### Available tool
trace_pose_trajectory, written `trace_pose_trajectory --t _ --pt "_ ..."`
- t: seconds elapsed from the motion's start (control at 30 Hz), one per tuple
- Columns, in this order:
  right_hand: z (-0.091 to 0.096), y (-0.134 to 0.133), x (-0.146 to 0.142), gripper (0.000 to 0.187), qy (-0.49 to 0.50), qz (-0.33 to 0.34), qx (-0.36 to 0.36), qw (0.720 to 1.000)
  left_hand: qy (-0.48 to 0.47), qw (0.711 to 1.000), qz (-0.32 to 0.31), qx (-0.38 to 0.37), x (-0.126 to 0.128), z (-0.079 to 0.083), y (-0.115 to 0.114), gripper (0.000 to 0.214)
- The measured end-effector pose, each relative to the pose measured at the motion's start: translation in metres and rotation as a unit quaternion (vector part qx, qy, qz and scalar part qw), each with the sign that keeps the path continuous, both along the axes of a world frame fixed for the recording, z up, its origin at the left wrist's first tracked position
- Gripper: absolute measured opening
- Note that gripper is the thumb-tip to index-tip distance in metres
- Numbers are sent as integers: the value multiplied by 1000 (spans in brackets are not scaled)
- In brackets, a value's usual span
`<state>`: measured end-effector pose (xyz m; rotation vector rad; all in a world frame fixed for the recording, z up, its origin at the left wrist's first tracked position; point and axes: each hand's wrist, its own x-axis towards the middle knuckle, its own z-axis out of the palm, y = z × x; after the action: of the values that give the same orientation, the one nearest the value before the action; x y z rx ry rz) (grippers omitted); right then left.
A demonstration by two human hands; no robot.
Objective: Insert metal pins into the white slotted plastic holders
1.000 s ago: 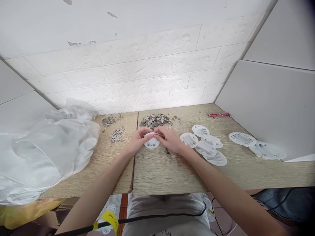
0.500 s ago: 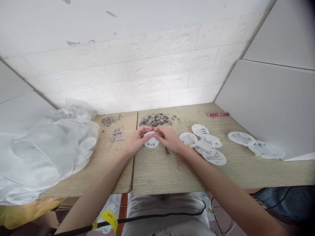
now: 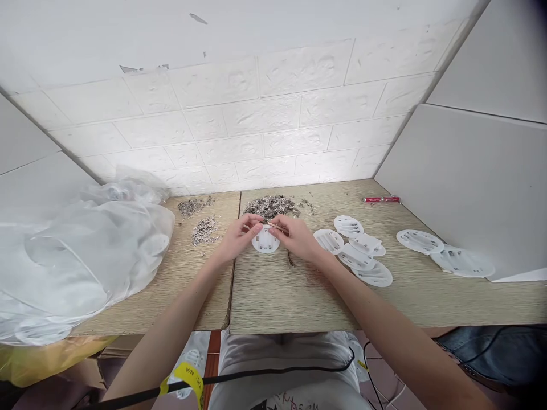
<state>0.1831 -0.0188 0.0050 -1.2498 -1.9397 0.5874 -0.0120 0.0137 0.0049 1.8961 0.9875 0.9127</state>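
Observation:
A round white plastic battery-holder plate [image 3: 265, 244] with small metal contacts in it sits between my hands on the table. My left hand [image 3: 240, 237] is closed at its upper left edge, thumb on the near side and fingers beyond the rim. My right hand [image 3: 296, 237] pinches a thin, pale stick-like tool [image 3: 277, 227], its tip over the plate's upper edge. Just behind the fingertips lies a heap of small metal contacts [image 3: 273, 206]. Whether a contact is between my fingertips is too small to make out.
Several similar white plates [image 3: 358, 256] overlap to the right, with two more plates [image 3: 421, 241] near the side panel. Red batteries [image 3: 382, 199] lie at the back right. Smaller metal piles [image 3: 204, 230] and a large clear plastic bag [image 3: 68, 262] occupy the left.
My fingertips have drawn slightly up toward the plate's far edge, so more of the plate and its contacts shows. The whole view has shifted a little.

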Motion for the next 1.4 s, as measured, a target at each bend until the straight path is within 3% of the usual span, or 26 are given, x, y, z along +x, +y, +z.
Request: trace_pose_trajectory --t 0.07,0.13,0.2,0.3,0.43,0.67,0.93,1.07,1.2,1.3,1.4 --pt "1 1 1 15 -2 -23 -8 1000 107 983 97 109 -14 2 8 30" --pt "1 1 2 15 -2 -34 -16 999 182 949 196 166 -33 3 17 25" --pt "2 2 3 16 -2 -36 -24 999 249 912 277 174 -54 0 25 24" --pt "2 1 4 16 -4 -36 -30 999 308 875 343 147 -80 -8 33 24" --pt "3 1 4 17 -9 -35 -23 999 340 861 354 131 -93 -16 37 21" --pt "3 0 4 18 -11 -36 -23 999 355 857 344 142 -86 -13 37 18" --pt "1 2 4 19 -10 -33 -17 999 324 870 344 139 -86 -12 35 13" --pt "1 1 5 18 -12 -33 -17 999 250 898 338 133 -84 -7 35 13" --pt "2 1 5 19 -12 -32 -22 999 96 942 318 34 -78 -1 34 22" --pt "2 1 5 19 -10 -31 -25 999 -11 957 289 -18 -74 3 32 30" --pt "2 1 5 19 -10 -34 -24 999 -54 963 263 -34 -71 5 29 34"
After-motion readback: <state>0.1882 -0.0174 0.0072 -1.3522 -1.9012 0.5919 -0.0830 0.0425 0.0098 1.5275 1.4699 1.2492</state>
